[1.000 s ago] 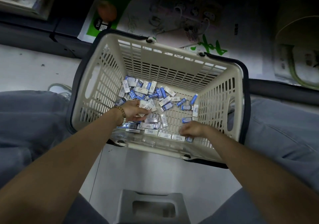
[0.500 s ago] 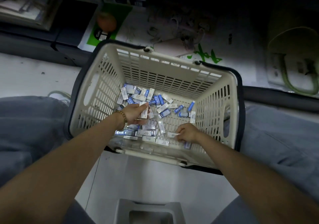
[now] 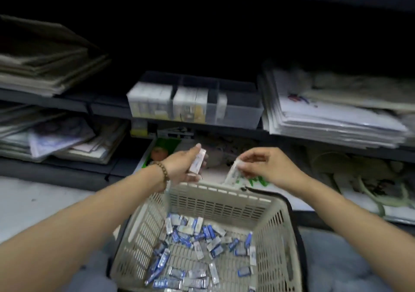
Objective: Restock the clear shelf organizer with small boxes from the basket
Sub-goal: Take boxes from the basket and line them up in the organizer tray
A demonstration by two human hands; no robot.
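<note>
The beige plastic basket (image 3: 215, 199) stands between my knees with several small blue and white boxes (image 3: 190, 235) scattered on its floor. My left hand (image 3: 182, 168) is raised above the basket's far rim and grips a small white box (image 3: 197, 162). My right hand (image 3: 265, 166) hovers beside it and pinches another small white box (image 3: 232, 174) by its top end. The clear shelf organizer (image 3: 240, 112) sits on the shelf ahead, its left compartments filled with upright boxes (image 3: 170, 104) and its right compartment nearly bare.
Stacks of papers and flat packs lie on the shelf left (image 3: 49, 67) and right (image 3: 332, 112) of the organizer. More flat packs fill the lower shelf (image 3: 58, 141). The white floor (image 3: 33, 201) runs along the shelf's base. My grey-trousered knees flank the basket.
Both hands have lifted out of the basket, each with a small box, up toward the shelf. The view has tilted up, bringing the organizer and shelves into sight.
</note>
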